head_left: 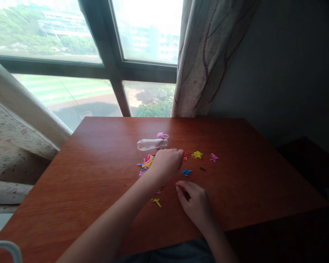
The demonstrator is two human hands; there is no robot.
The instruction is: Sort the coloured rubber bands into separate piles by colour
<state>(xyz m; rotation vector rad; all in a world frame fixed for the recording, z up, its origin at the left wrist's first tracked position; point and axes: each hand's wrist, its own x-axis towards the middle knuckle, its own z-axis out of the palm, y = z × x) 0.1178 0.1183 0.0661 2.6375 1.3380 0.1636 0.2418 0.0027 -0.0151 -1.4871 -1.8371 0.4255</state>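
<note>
My left hand (168, 160) reaches across the table with its fingers curled down and closed. Its fingertips are hidden, beside a few red rubber bands (185, 156). What it holds, if anything, does not show. My right hand (196, 202) rests nearer to me, thumb and forefinger pinched together. Anything between those fingertips is too small to make out. Partly behind my left hand lies a mixed heap of small coloured bands (146, 163). Blue bands (186, 172) lie between the hands and the yellow pile (197, 155). One black band (202, 169) and some pink-purple bands (214, 157) sit farther right.
A clear plastic bottle (150, 144) lies on its side behind the heap, by a pink looped piece (162, 135). Near my left forearm are a yellow band (156, 202) and a pink one (158, 191). The brown table (98, 175) backs onto a window and curtains (200, 54).
</note>
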